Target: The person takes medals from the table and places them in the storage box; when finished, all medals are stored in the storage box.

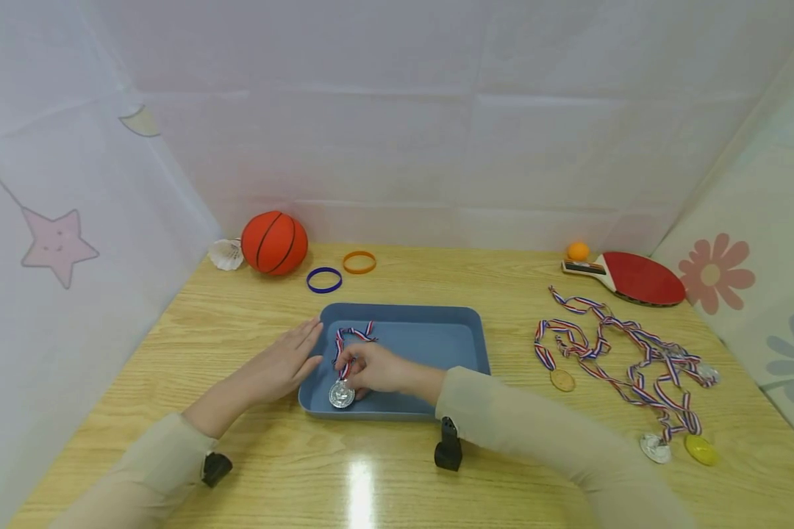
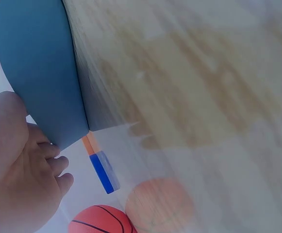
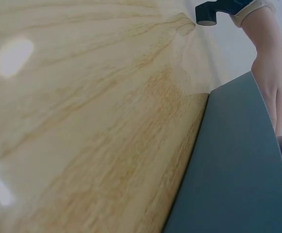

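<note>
A silver medal (image 1: 342, 394) on a red, white and blue ribbon (image 1: 340, 342) lies in the left part of a blue-grey tray (image 1: 437, 349). My right hand (image 1: 382, 369) reaches over the tray's near rim and pinches the ribbon close to the medal; its fingertips are partly hidden. At the tray's left wall rests my left hand (image 1: 286, 364), fingers extended along the rim. In the left wrist view that hand (image 2: 24, 179) is beside the tray wall (image 2: 39, 68). The right wrist view mostly shows the tray's outer side (image 3: 233, 160) and the table.
Several medals, including a gold one (image 1: 562, 380), lie with tangled ribbons (image 1: 635, 353) at the right. Behind them are a red paddle (image 1: 645, 278) and an orange ball (image 1: 578, 251). A basketball (image 1: 274, 243), shell (image 1: 226, 254), blue wristband (image 1: 324, 280) and orange wristband (image 1: 359, 262) sit back left.
</note>
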Demonstrator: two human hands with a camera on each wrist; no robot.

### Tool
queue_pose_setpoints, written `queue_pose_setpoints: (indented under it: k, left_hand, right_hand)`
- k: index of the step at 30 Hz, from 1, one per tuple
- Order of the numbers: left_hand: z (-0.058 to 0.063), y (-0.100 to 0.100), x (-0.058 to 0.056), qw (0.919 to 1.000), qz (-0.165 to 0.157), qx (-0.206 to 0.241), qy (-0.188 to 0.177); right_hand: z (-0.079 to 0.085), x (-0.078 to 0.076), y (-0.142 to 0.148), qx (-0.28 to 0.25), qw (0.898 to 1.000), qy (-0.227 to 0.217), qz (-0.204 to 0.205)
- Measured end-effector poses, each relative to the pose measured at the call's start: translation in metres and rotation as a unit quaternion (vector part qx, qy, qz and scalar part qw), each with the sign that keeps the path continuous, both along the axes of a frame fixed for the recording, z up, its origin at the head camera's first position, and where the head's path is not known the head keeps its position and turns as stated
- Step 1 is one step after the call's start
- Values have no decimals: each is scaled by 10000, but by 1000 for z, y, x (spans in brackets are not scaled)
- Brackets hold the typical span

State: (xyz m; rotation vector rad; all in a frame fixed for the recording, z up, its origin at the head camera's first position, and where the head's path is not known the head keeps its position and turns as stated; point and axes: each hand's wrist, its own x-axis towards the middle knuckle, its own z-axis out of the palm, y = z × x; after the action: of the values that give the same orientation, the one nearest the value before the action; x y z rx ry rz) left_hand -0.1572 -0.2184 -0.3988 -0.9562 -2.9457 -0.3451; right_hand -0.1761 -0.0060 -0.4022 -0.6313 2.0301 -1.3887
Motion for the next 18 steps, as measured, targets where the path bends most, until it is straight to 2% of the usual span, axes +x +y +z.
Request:
queue_pose_setpoints:
  k: [8,18]
  left_hand:
    - [1,0,0,10000,13,-17,-71]
    - [1,0,1,9999,44,-6,-122]
  right_hand:
    - [-3,0,-10,385,9990,170,-146]
    - [-6,2,-17,214,9974,-657,-201]
